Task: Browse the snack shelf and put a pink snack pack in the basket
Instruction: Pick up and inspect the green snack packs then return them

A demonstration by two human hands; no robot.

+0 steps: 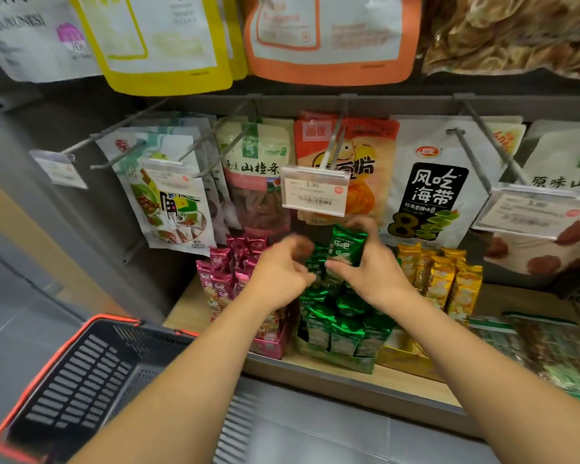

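Currently the pink snack packs (230,279) stand upright in their display box on the shelf (349,376), just left of the green packs (335,316); I see none removed. My left hand (278,272) is beside them, fingers curled and blurred, so I cannot tell whether it pinches anything. My right hand (370,276) pinches one raised green pack (347,244) between thumb and fingers. The basket (81,380) sits low left, well apart, nothing visible inside. Status: browsing only. Picking a pink pack and depositing it remain outstanding.
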